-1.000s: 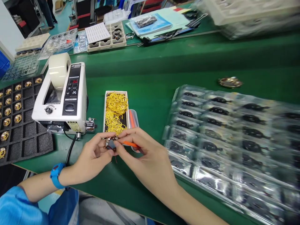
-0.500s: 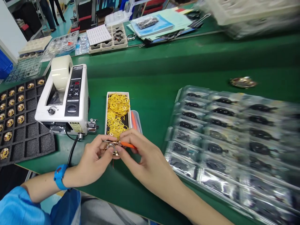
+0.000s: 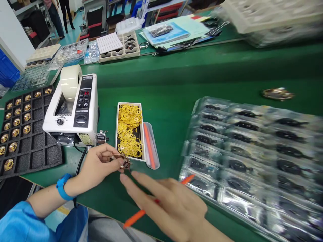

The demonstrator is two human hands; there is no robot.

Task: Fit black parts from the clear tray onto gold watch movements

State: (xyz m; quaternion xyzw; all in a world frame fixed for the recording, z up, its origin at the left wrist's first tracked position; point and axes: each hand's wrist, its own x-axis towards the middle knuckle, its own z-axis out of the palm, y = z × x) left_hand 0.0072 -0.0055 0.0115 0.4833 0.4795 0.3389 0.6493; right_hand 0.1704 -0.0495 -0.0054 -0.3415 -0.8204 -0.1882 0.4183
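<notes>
My left hand (image 3: pixel 97 164) pinches a small round brass-coloured part (image 3: pixel 120 159) with thin wires, just in front of a white box of yellow rings (image 3: pixel 129 131). My right hand (image 3: pixel 174 206) is lower and to the right, near the table's front edge, fingers stretched out. An orange stick (image 3: pixel 136 216) runs under its palm, with one end showing at the front edge and the other beyond the knuckles. A blue wristband sits on my left wrist.
A white tape dispenser (image 3: pixel 75 109) stands left of the ring box. A black foam tray (image 3: pixel 22 131) of gold parts lies far left. Clear blister trays (image 3: pixel 252 151) of black parts cover the right. A clear tube (image 3: pixel 150 144) lies beside the box. Papers and trays fill the far shelf.
My right hand has drawn away from the part, toward me and rightward, taking the orange stick along. My left hand keeps the part. The view has shifted slightly.
</notes>
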